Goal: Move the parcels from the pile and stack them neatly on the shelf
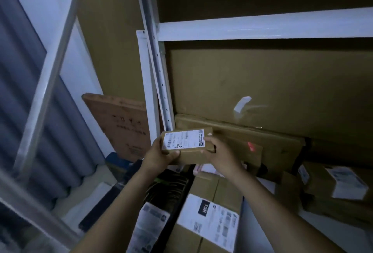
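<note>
A small brown cardboard parcel [188,153] with a white shipping label on top is held in the air in front of the white metal shelf [262,29]. My left hand [159,157] grips its left end from below. My right hand [219,155] grips its right end. Beneath my arms lies the pile of parcels, among them a labelled box [210,218] marked "15M" and a taped box [335,184] on the right. A flat brown box [242,131] lies just behind the held parcel.
A very large carton [272,87] fills the shelf bay under the white beam. The perforated shelf upright [159,83] stands left of it. A reddish carton [123,125] leans at the left by a grey corrugated wall [24,111]. Black items [167,188] lie in the pile.
</note>
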